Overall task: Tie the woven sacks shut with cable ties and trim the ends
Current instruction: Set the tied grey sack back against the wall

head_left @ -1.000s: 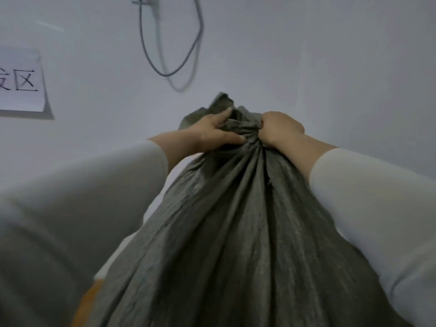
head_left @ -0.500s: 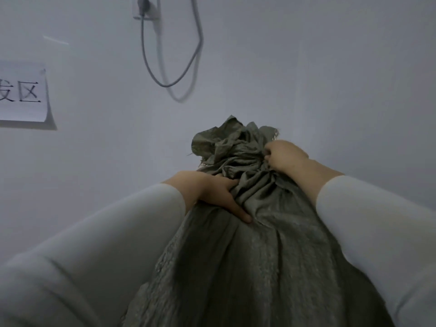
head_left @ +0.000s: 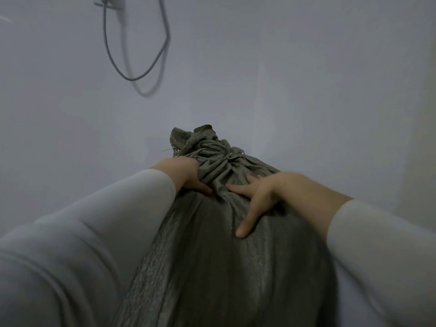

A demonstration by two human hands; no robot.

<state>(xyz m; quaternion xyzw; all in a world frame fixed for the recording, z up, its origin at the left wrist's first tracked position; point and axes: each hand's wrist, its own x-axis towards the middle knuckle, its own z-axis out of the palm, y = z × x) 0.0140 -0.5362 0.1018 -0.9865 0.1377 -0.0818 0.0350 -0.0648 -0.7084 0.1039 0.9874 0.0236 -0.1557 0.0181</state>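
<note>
Head view: the sack (head_left: 212, 267) filled the lower centre, its long axis running up-frame to the gathered neck (head_left: 226, 159). The left hand (head_left: 186, 175), nearer, clasped fabric just left of the neck; the right hand (head_left: 271, 197) lay flat below-right, fingers spread.

A bare indoor room: plain pale wall (head_left: 283, 67), grey cable (head_left: 132, 77) looping from a socket (head_left: 111, 1).
</note>
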